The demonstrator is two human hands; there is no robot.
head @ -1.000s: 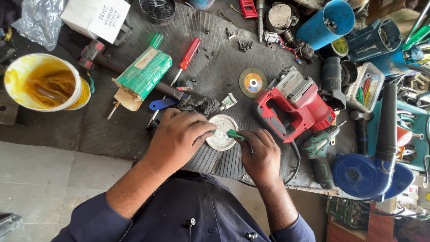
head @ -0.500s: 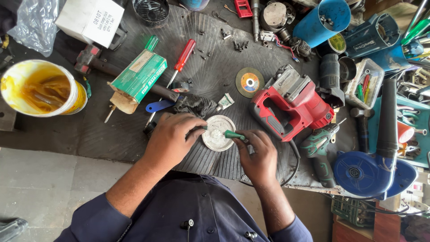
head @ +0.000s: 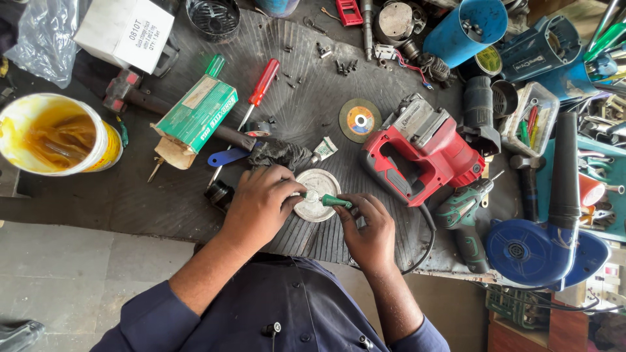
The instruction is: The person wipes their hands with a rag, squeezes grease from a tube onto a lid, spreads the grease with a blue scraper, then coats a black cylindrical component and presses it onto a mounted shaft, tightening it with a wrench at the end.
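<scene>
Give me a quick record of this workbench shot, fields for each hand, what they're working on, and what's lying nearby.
left hand: steadies round silver metal cover plate on black ribbed rubber mat
right hand: grips small green-handled screwdriver, tip toward the plate
right of plate: red power tool, blue blower
behind plate: grey cutting disc, red-handled screwdriver, green cardboard box
far left: yellow grease tub

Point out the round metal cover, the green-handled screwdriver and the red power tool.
round metal cover (head: 317,190): head view, on its pale face.
green-handled screwdriver (head: 334,201): head view, on the green handle.
red power tool (head: 438,151): head view, on its red body.
</scene>
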